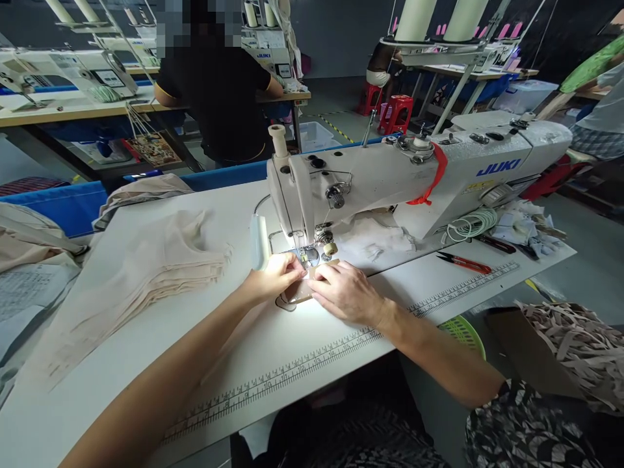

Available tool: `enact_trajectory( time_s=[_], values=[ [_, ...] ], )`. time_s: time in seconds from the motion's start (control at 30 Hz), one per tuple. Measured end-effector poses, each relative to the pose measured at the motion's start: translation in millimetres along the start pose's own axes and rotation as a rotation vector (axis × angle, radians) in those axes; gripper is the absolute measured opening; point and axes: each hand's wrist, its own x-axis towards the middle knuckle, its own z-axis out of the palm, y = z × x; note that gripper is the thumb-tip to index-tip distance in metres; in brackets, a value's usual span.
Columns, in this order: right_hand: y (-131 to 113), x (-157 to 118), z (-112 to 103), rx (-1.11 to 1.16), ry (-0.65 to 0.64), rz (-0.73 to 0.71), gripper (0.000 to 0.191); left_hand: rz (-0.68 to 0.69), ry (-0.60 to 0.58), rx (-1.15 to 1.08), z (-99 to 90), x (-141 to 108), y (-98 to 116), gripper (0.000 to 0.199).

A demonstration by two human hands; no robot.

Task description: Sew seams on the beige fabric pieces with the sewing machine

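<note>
My left hand [279, 275] pinches with thumb and forefinger beside the presser foot [307, 257] of a white sewing machine [361, 175]. A tiny white bit shows at those fingertips, too small to name. Just right of the needle, my right hand [347, 292] has its fingers curled and pressed down on a small beige fabric piece [318, 266], mostly covered by the hand. Both hands are close together over the lit needle plate [297, 294]. To the left lies a stack of thin beige fabric pieces [180, 273] with layered edges.
Red-handled thread snips [464, 262], a coil of pale cord [472, 225] and fabric scraps [524, 221] lie at the right. A printed ruler [292, 374] runs along the table's front. Below right stands a box of fabric strips [575, 351]. A co-worker [209, 91] sits ahead.
</note>
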Motion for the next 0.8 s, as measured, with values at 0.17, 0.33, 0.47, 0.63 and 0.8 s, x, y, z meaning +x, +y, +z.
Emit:
enact_trajectory(
  time_s=[0.17, 0.33, 0.47, 0.63, 0.8],
  values=[
    [3.1, 0.9, 1.8, -0.011, -0.008, 0.033, 0.025, -0.03, -0.003, 0.0, -0.8, -2.2, 3.7, 0.02],
    [2.9, 2.5, 4.7, -0.052, 0.003, 0.044, 0.023, -0.021, -0.017, -0.039, -1.8, -0.3, 4.2, 0.017],
    [1.1, 3.7, 7.1, -0.086, 0.016, 0.006, 0.025, 0.009, -0.045, 0.023, -2.6, 5.9, -4.5, 0.021],
    [-1.0, 4.6, 9.1, -0.099, 0.029, -0.009, 0.021, 0.463, 0.25, 0.407, 0.3, -6.8, -13.4, 0.021],
    [-1.4, 5.3, 10.3, -0.095, 0.012, -0.03, 0.022, 0.795, 0.272, 0.606, 14.3, -37.3, -11.1, 0.033]
  ],
)
